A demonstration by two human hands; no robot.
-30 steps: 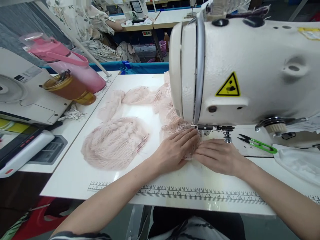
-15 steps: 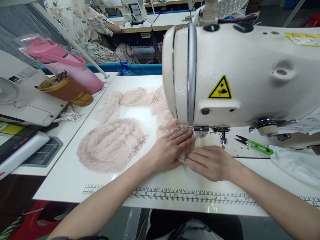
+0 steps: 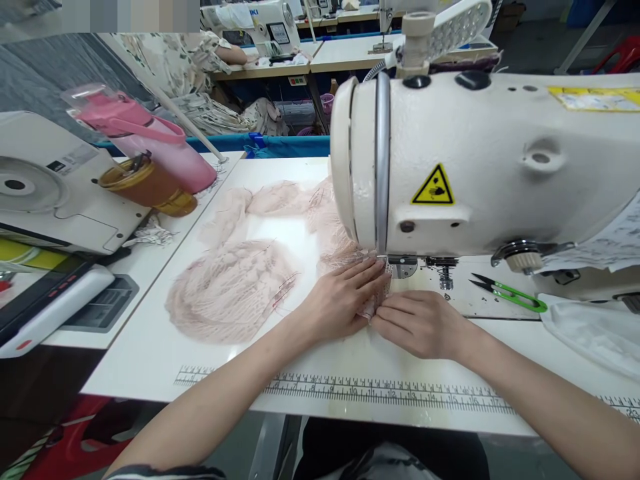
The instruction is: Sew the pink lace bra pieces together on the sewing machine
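Sheer pale-pink lace fabric [image 3: 230, 287] lies in a loose curve on the white table, and its near end runs under the head of a white sewing machine [image 3: 480, 153]. Flat on that end, close to the needle area, rests my left hand [image 3: 343, 300] with fingers stretched out. Just to its right, my right hand [image 3: 420, 325] has its fingers pressed together at the edge of the lace. The fingertips of the right hand partly hide what they pinch. The needle itself is hard to make out.
Green thread snips [image 3: 510, 293] lie right of the needle area, beside white cloth [image 3: 590, 330]. A printed ruler [image 3: 350, 388] follows the table's front edge. At left stand a pink bottle [image 3: 165, 143] and a brown cup [image 3: 150, 189]. Another person's sleeve [image 3: 210, 53] shows behind.
My head view has shifted slightly, so the machine and left-side items appear lower and the bottle farther right. Both hands keep nearly the same place on the lace.
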